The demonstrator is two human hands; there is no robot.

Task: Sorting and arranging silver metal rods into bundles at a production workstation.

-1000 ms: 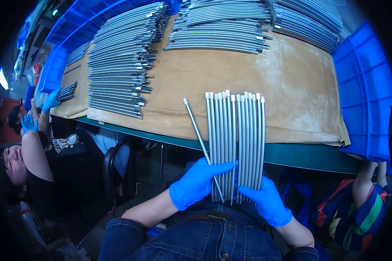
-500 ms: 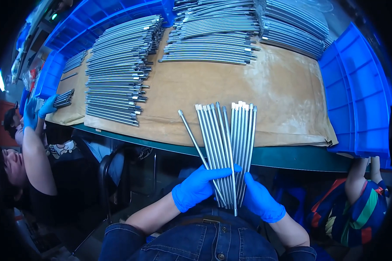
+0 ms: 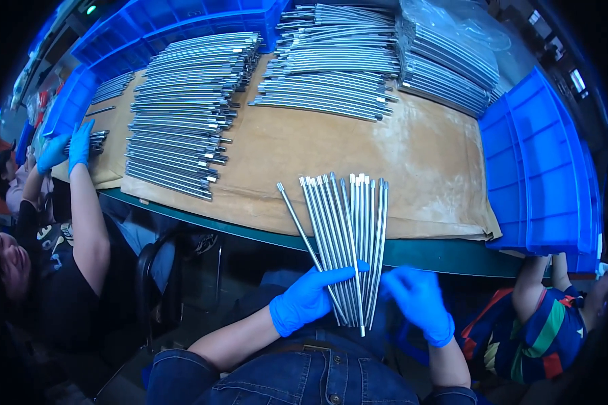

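Note:
A fanned bundle of slim silvery metal rods (image 3: 338, 229) stands up in front of me, its top ends over the table's near edge. My left hand (image 3: 305, 297), in a blue glove, is closed around the lower part of the bundle with the thumb across the front. One rod leans out to the left of the others. My right hand (image 3: 422, 304), also gloved in blue, is just right of the bundle's lower end, apart from it. Its fingers bend toward the rods, but motion blurs them and I cannot see anything in them.
Brown paper (image 3: 304, 148) covers the table. Rows of rods (image 3: 182, 108) lie at the left, more rods (image 3: 324, 94) at the back. Blue crates (image 3: 540, 169) stand at the right and back left. A co-worker's gloved hands (image 3: 79, 145) handle rods at the far left; another person sits at the right.
My right hand has drawn back and up from the bundle's right side. My left hand still grips the rods. The view has shifted a little, and the left co-worker's hands have moved.

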